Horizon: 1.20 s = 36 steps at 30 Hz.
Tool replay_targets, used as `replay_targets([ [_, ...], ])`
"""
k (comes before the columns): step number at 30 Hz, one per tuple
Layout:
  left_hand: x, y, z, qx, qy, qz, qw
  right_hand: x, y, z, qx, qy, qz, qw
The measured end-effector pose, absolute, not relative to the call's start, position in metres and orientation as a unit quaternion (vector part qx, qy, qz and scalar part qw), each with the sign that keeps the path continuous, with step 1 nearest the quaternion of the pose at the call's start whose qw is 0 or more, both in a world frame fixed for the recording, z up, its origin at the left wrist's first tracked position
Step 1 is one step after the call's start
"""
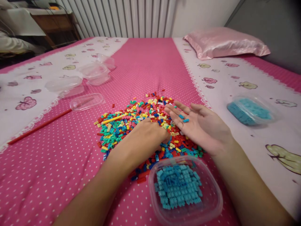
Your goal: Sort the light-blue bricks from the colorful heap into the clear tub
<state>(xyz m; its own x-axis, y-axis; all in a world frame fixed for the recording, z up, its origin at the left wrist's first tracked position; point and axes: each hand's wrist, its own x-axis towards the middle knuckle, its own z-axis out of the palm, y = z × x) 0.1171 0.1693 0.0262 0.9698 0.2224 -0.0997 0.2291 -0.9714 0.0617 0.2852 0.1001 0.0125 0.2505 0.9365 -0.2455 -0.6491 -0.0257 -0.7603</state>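
Observation:
A heap of small mixed-colour plastic building bricks (138, 108) covers the middle of the bedspread. My left hand (147, 133), back upward, reaches into the heap with its fingers curled down; whatever they pinch is hidden. To its right, my right hand (199, 124) lies palm up with fingers stretched out. Two small blue bricks (186, 120) rest on those fingers. Close in front of me, below both hands, stands a clear plastic tub (217, 194) with light-blue bricks (178, 188) inside.
A lidded tub of blue bricks (250, 110) sits on the right. On the left are clear containers (92, 69), a lid (88, 102) and a long red stick (39, 127). A yellow stick (114, 119) lies on the heap. A pink pillow (225, 44) is at the back right.

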Motion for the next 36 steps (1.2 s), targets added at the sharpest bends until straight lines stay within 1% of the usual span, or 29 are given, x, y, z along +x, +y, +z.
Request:
replay_targets([
  [2,0.117,0.172,0.028,0.992,0.105,-0.039,0.051,0.285,0.1,0.014,-0.403,-0.15,0.594,0.679],
  [5,0.111,0.183,0.033,0.987,0.106,-0.025,0.12,0.284,0.1,0.017,-0.383,-0.114,0.616,0.679],
  [7,0.106,0.191,0.037,0.981,0.116,0.006,0.157,0.283,0.1,0.02,-0.369,-0.102,0.636,0.67],
  [9,0.104,0.195,0.041,0.976,0.124,0.063,0.168,0.28,0.099,0.022,-0.357,-0.093,0.658,0.656],
  [13,0.11,0.189,0.041,0.941,0.153,0.23,0.195,0.272,0.097,0.023,-0.321,-0.095,0.695,0.636],
  [15,0.117,0.182,0.036,0.932,0.161,0.27,0.18,0.268,0.097,0.023,-0.301,-0.089,0.715,0.625],
  [19,0.125,0.177,0.03,0.95,0.133,0.266,0.09,0.265,0.098,0.026,-0.277,-0.058,0.732,0.62],
  [21,0.124,0.179,0.032,0.945,0.136,0.284,0.088,0.268,0.098,0.028,-0.282,-0.03,0.71,0.644],
  [23,0.122,0.181,0.036,0.933,0.147,0.309,0.112,0.272,0.097,0.029,-0.292,0.018,0.675,0.677],
  [25,0.121,0.181,0.037,0.937,0.144,0.286,0.143,0.278,0.096,0.031,-0.289,0.054,0.653,0.698],
  [27,0.121,0.178,0.034,0.962,0.119,0.193,0.153,0.283,0.094,0.031,-0.272,0.059,0.652,0.705],
  [29,0.124,0.175,0.027,0.984,0.091,0.086,0.127,0.286,0.092,0.031,-0.261,0.043,0.662,0.701],
  [31,0.127,0.173,0.019,0.992,0.084,0.032,0.087,0.286,0.091,0.031,-0.262,0.023,0.671,0.693],
  [33,0.127,0.173,0.014,0.994,0.086,0.028,0.064,0.286,0.092,0.031,-0.27,0.003,0.678,0.684],
  [36,0.125,0.179,0.018,0.99,0.097,0.072,0.078,0.283,0.095,0.028,-0.294,-0.015,0.672,0.68],
])
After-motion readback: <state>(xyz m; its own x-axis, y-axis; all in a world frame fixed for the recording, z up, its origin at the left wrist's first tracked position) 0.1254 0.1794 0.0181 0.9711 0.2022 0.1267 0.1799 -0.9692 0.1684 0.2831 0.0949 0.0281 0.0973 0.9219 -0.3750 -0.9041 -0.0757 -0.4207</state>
